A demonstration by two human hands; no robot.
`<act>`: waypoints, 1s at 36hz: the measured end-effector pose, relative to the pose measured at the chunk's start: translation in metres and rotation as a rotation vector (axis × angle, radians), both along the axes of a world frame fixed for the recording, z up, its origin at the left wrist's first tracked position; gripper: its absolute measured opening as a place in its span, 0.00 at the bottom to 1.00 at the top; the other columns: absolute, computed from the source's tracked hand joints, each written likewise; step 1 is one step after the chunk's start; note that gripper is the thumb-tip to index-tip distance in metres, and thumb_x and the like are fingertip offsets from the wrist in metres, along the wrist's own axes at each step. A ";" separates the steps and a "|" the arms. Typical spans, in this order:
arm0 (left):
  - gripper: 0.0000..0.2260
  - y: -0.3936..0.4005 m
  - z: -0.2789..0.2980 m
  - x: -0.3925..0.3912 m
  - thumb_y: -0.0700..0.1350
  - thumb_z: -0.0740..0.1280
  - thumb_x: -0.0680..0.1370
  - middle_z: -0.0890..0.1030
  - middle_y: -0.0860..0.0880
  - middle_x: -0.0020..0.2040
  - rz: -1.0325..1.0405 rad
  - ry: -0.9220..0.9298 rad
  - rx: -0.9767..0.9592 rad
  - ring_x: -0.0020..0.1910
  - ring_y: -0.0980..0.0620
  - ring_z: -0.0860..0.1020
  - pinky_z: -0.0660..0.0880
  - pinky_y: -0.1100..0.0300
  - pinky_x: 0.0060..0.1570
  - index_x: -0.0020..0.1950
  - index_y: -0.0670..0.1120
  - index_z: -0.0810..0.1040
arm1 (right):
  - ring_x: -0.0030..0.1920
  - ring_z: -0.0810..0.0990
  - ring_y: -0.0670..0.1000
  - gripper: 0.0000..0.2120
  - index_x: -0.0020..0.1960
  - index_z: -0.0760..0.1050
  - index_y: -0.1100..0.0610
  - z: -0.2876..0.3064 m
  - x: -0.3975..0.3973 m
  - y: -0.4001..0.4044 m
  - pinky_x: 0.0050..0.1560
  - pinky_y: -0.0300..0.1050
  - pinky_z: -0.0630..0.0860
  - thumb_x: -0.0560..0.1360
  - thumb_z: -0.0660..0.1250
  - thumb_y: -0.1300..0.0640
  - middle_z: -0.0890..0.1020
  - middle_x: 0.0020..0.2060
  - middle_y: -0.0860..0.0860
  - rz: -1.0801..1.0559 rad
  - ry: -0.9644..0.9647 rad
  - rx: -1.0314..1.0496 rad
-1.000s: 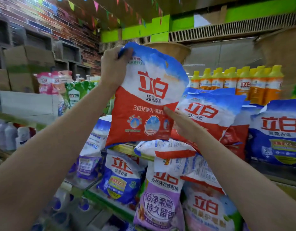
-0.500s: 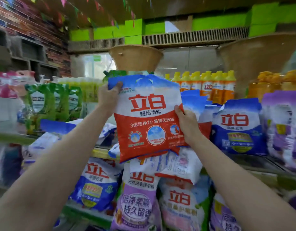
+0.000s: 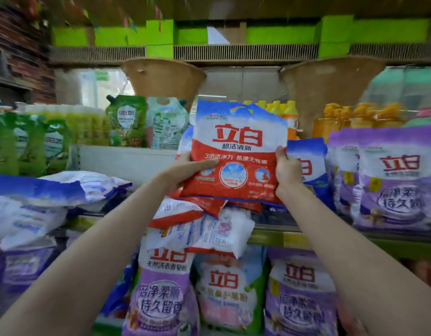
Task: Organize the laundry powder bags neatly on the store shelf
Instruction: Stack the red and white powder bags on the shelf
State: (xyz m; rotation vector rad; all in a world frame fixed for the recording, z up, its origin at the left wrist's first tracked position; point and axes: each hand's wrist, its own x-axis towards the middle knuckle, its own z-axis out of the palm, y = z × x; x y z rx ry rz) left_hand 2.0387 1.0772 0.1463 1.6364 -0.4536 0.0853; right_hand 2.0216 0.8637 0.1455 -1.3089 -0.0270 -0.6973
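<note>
From the head view, both hands hold one red bag (image 3: 236,154) upright in front of the middle shelf (image 3: 275,232). The left hand (image 3: 185,173) grips its lower left edge, thumb laid across the front and the other fingers hidden behind; the right hand (image 3: 288,172) has its fingers curled round the lower right edge. The bag's bottom sits just above a loose heap (image 3: 199,221) of red and white bags that sags over the shelf lip toward the purple bags (image 3: 161,297) on the shelf below. A blue bag (image 3: 306,161) stands right behind the right hand, with purple packs (image 3: 389,180) beside it. The main risk, as I judge it, is that heap: setting the red bag down on or against it could push the overhanging bags off the edge. The powder inside may also slump, so a bag stood on such an uneven base could tip forward once released. The right hand could knock the blue bag askew as it withdraws. Whether there is bare shelf behind the held bag cannot be told.
</note>
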 end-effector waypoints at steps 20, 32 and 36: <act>0.11 0.006 -0.013 -0.020 0.46 0.70 0.75 0.82 0.52 0.46 0.229 -0.212 -0.081 0.34 0.62 0.82 0.78 0.68 0.33 0.54 0.53 0.73 | 0.34 0.77 0.51 0.11 0.48 0.75 0.58 0.018 0.027 0.005 0.38 0.44 0.74 0.80 0.56 0.54 0.79 0.39 0.53 0.248 0.090 0.012; 0.03 0.063 -0.021 -0.009 0.47 0.66 0.77 0.82 0.54 0.42 0.363 -0.241 -0.067 0.31 0.61 0.82 0.78 0.68 0.31 0.49 0.54 0.74 | 0.44 0.77 0.55 0.05 0.52 0.69 0.57 0.021 0.047 0.060 0.43 0.50 0.75 0.77 0.58 0.62 0.78 0.49 0.59 0.169 0.035 -0.204; 0.04 0.079 -0.019 0.001 0.48 0.66 0.77 0.82 0.51 0.43 0.344 -0.196 -0.062 0.33 0.59 0.82 0.79 0.66 0.33 0.50 0.53 0.74 | 0.49 0.80 0.58 0.04 0.51 0.69 0.57 0.023 0.055 0.073 0.45 0.54 0.79 0.77 0.58 0.62 0.79 0.51 0.59 0.122 0.043 -0.250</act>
